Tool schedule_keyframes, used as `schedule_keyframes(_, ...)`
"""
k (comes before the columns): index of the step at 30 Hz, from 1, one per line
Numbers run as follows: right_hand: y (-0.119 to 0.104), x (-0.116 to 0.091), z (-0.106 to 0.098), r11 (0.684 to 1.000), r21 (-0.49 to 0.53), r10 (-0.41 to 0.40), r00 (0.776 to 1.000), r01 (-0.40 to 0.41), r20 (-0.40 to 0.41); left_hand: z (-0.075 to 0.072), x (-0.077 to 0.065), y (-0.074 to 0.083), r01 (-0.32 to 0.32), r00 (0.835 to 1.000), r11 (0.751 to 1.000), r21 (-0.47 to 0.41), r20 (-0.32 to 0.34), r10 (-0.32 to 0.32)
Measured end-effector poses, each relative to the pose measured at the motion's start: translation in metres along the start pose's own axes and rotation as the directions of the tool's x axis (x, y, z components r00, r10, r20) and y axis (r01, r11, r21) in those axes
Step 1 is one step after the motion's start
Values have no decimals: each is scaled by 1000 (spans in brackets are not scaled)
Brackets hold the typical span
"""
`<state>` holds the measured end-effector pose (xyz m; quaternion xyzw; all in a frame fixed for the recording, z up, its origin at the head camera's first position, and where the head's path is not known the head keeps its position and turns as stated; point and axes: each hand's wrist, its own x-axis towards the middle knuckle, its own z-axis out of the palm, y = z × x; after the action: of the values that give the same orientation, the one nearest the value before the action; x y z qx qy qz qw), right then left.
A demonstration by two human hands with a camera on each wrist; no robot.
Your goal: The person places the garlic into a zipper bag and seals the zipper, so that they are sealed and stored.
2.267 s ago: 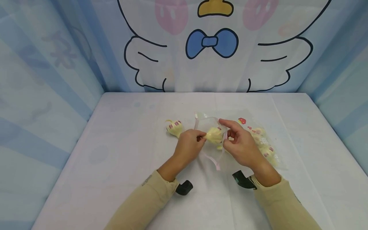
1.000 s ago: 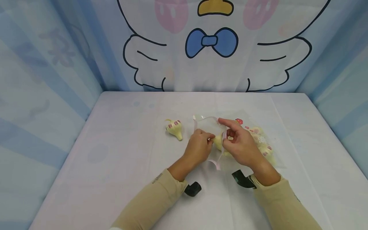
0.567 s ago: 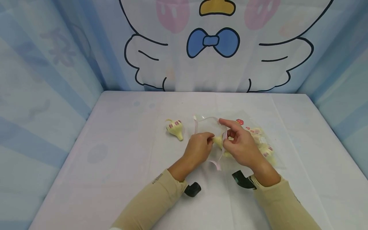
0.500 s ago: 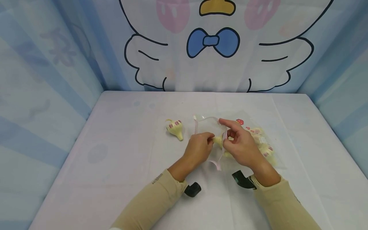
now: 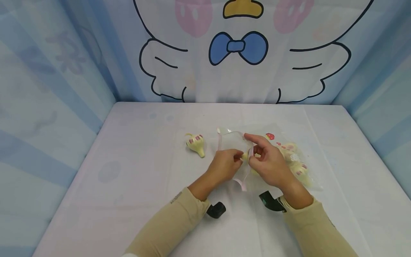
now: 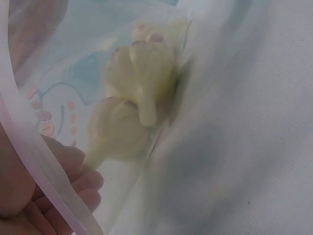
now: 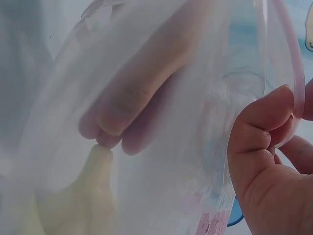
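Note:
My left hand (image 5: 223, 165) reaches into the mouth of a clear zip bag (image 5: 232, 140) with a pink zip edge. Its fingertips pinch the stem tip of a pale yellow garlic-shaped toy (image 6: 117, 132), seen through the film in both wrist views. In the head view the hands and film mostly hide this toy. My right hand (image 5: 271, 162) grips the bag's near rim between thumb and fingers, with the index finger stretched along the opening. More garlic-shaped toys (image 5: 300, 168) with purplish marks lie deeper in the bag. One loose garlic-shaped toy (image 5: 195, 143) lies left of the bag.
A white cloth covers the table (image 5: 128, 171). Patterned curtains (image 5: 48, 125) stand at the sides, and a cartoon backdrop (image 5: 236, 78) hangs behind. Black wrist mounts (image 5: 216, 210) stick out from both sleeves near the tabletop.
My left hand has carried the garlic-shaped toy rightward from the bag's mouth into the bag. The right hand has stayed on the bag's rim, and the loose toy has not moved.

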<state>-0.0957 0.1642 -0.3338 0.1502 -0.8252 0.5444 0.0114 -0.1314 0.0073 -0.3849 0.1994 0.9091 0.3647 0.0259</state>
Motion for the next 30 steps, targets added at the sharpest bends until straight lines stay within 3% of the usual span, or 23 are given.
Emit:
schedule_keyframes(13, 0, 1, 1, 1000, -4, -10, 1000, 10, 4, -3, 7, -1, 86, 990, 994, -63, 120, -78)
schedule_keyframes(30, 1, 1, 1, 1000, 19, 7, 1000, -7, 11, -12, 1, -12, 92, 990, 991, -93, 119, -81)
